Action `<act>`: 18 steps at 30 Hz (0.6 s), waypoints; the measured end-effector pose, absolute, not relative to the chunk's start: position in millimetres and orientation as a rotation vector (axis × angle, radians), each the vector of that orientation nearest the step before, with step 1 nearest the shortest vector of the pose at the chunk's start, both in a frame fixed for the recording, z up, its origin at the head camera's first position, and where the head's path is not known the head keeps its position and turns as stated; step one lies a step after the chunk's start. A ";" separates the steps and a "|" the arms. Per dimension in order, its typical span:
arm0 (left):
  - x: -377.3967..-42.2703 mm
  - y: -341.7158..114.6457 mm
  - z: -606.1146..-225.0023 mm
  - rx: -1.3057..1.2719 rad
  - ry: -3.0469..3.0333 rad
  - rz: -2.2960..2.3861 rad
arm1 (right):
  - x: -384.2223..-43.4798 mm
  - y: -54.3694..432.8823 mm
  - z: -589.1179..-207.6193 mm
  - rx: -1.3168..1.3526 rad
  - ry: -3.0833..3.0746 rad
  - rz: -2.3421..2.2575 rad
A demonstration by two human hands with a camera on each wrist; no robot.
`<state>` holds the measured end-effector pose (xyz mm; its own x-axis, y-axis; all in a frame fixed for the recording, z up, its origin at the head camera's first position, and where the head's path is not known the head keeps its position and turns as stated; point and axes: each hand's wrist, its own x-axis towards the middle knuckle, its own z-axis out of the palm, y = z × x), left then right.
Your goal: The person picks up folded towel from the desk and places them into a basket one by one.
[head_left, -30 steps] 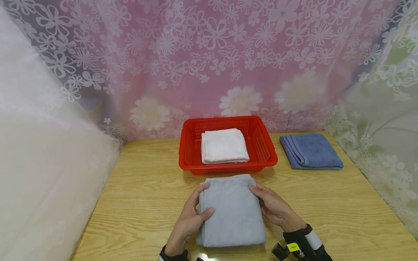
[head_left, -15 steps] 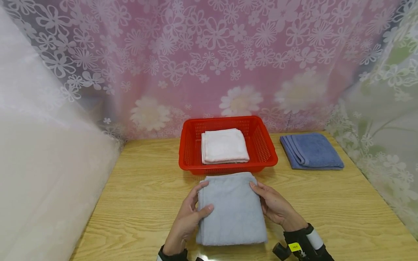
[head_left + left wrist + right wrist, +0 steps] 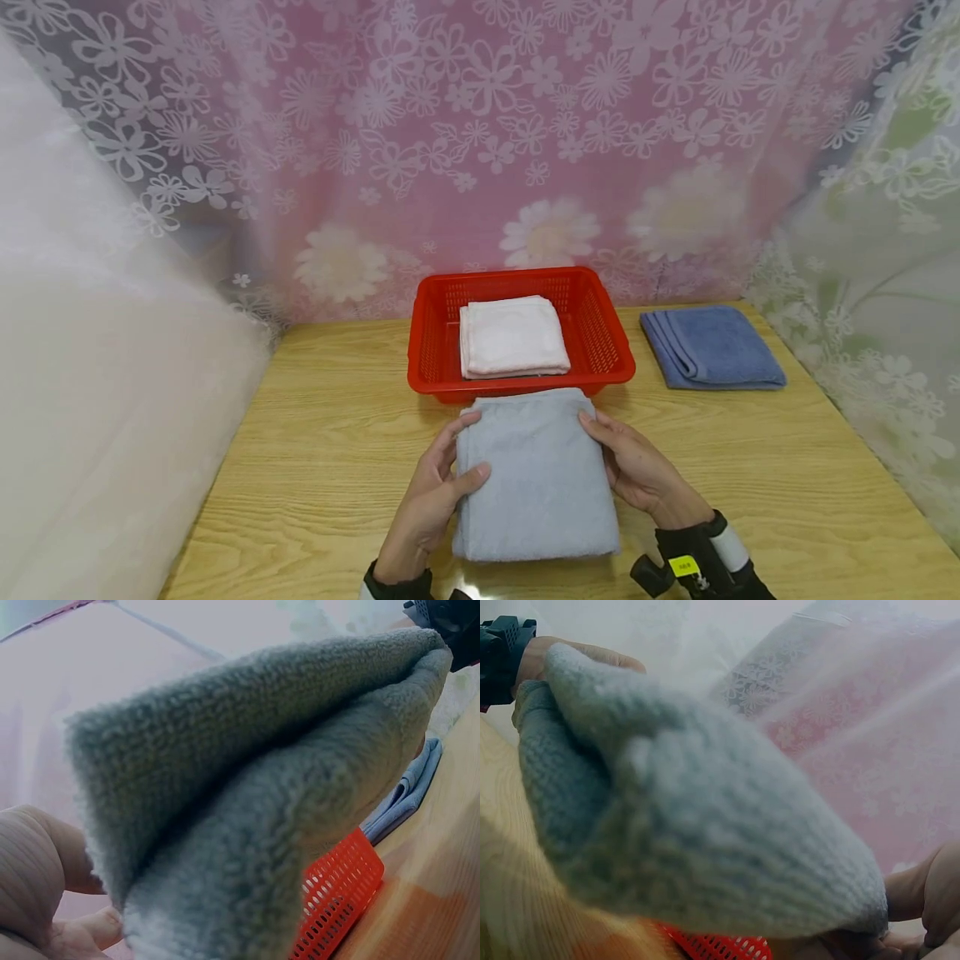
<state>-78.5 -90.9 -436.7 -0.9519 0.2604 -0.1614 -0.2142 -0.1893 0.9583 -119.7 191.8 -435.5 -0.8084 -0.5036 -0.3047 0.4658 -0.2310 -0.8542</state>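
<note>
A folded light grey towel (image 3: 536,479) is held between both hands in front of the basket, its far edge overlapping the basket's near rim in the head view. My left hand (image 3: 435,492) grips its left side, thumb on top and the other fingers round the edge. On the right, my right hand (image 3: 637,467) pinches the far corner with the thumb above. Both wrist views show the towel's thick folded layers (image 3: 225,787) close up, lifted over the wooden table. A red plastic basket (image 3: 431,333) stands just beyond, with a folded white towel (image 3: 517,337) inside.
Right of the basket, a folded blue towel (image 3: 716,346) lies near the table's back right corner. The wooden table (image 3: 315,450) backs onto a pink flowered curtain (image 3: 450,167), with pale sheets hanging at both sides.
Both hands have moved the grey towel slightly forward, away from the body, so its far edge now overlaps the basket's rim. The basket and the other towels have stayed put.
</note>
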 end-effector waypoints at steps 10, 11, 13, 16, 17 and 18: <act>-80.2 -90.2 -430.0 0.051 1.765 2.233 | -122.6 191.6 -426.7 -0.043 1.447 -2.072; -80.2 -90.4 -429.4 0.048 1.767 2.235 | -122.9 191.4 -426.1 -0.042 1.442 -2.074; -80.1 -90.8 -428.5 0.041 1.769 2.241 | -123.5 190.8 -424.7 -0.050 1.427 -2.081; -79.5 -91.8 -427.4 0.038 1.767 2.245 | -124.3 190.6 -423.2 -0.073 1.396 -2.090; -79.3 -92.2 -426.9 0.036 1.763 2.249 | -124.6 190.4 -422.5 -0.079 1.388 -2.089; -79.1 -92.6 -426.4 0.029 1.763 2.251 | -124.9 190.0 -421.8 -0.083 1.383 -2.088</act>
<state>-79.1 -92.6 -426.4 -0.9602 0.2314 -0.1562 -0.2070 -0.2148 0.9545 -124.9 190.0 -421.8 -0.8027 -0.5279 -0.2775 0.4615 -0.2553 -0.8496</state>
